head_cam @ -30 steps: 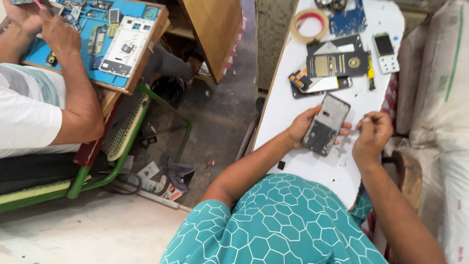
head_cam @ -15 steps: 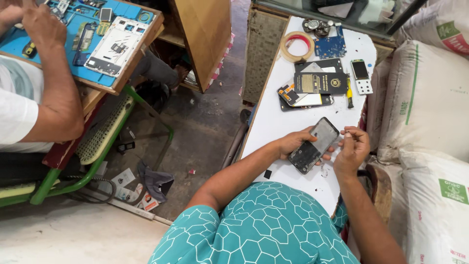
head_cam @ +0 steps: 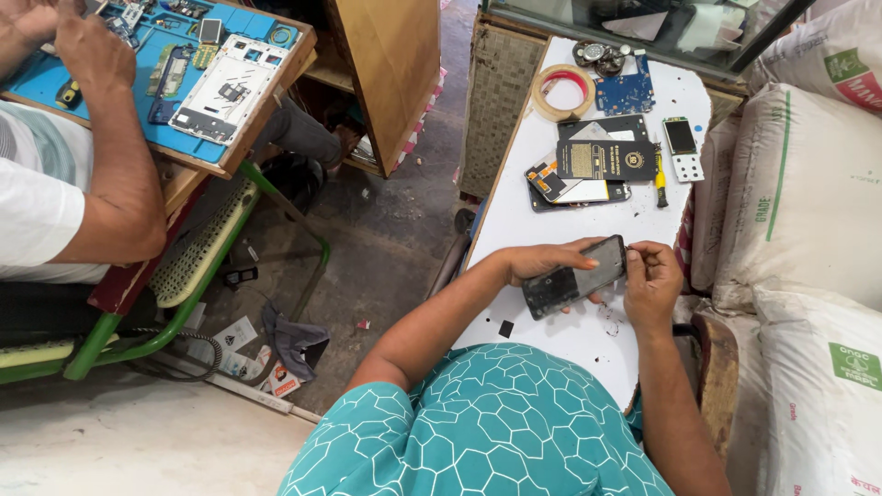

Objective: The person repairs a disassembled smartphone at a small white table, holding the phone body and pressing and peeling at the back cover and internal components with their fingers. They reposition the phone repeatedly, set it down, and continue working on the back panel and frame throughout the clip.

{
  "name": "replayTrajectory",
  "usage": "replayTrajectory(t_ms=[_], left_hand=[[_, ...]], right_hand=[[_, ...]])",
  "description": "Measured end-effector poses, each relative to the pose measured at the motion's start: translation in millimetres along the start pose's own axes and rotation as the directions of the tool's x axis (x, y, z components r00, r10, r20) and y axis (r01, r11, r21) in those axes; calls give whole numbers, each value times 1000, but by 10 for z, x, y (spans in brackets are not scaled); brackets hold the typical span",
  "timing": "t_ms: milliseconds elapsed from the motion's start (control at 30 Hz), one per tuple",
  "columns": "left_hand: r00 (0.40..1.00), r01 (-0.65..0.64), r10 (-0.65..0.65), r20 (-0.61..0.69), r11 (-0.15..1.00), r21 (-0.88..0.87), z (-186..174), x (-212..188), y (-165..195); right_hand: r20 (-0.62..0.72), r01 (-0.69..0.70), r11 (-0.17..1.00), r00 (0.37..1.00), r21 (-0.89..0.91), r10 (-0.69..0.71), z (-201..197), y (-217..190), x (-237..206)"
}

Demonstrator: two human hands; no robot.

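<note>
A dark smartphone (head_cam: 574,278) with a dusty back is held over the white table (head_cam: 514,202). My left hand (head_cam: 542,261) grips its near end from the left. My right hand (head_cam: 650,278) is closed at the phone's far corner, its fingertips pinched against the edge. I cannot tell whether a small tool sits between those fingers. Both forearms reach out from my teal patterned shirt (head_cam: 487,422).
Farther up the table lie a black card and opened phone parts (head_cam: 593,165), a small keypad phone (head_cam: 683,147), a tape roll (head_cam: 563,90), a blue circuit board (head_cam: 625,92) and a yellow-handled screwdriver (head_cam: 660,179). White sacks (head_cam: 790,202) stand right. Another person's arm (head_cam: 119,156) works at a blue mat (head_cam: 175,64) left.
The phone has turned from upright to lying nearly level between my hands. My right hand has closed in onto its far corner. The view has shifted, so the table sits lower and more central.
</note>
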State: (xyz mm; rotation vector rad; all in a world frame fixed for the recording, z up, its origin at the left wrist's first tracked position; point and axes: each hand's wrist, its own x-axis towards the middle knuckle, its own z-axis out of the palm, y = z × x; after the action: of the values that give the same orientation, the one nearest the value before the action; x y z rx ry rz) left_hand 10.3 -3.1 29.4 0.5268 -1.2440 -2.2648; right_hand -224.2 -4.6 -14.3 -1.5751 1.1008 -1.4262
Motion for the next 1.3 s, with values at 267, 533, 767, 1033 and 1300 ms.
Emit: replayTrajectory(t_ms=[267,533,767,1033,1300], left_hand=[[1000,20,-21,-10,995,-95,-197,16,-124],[1000,1,2,16,984,-176,-220,-52,-127],[997,-60,48,-68,981,-184,-6,-44,-166],[975,-127,96,-200,980,-151,40,-19,-271],[974,-43,28,-225,997,-65,-35,-36,-244]], right_hand=[[51,-16,987,999,157,8,-78,70,-14],[98,23,1000,995,-19,-21,-44,-51,-44],[69,-17,973,997,-232,34,37,-250,7],[74,-39,938,995,-344,68,108,-459,57],[111,-39,917,990,-396,90,113,-471,48]])
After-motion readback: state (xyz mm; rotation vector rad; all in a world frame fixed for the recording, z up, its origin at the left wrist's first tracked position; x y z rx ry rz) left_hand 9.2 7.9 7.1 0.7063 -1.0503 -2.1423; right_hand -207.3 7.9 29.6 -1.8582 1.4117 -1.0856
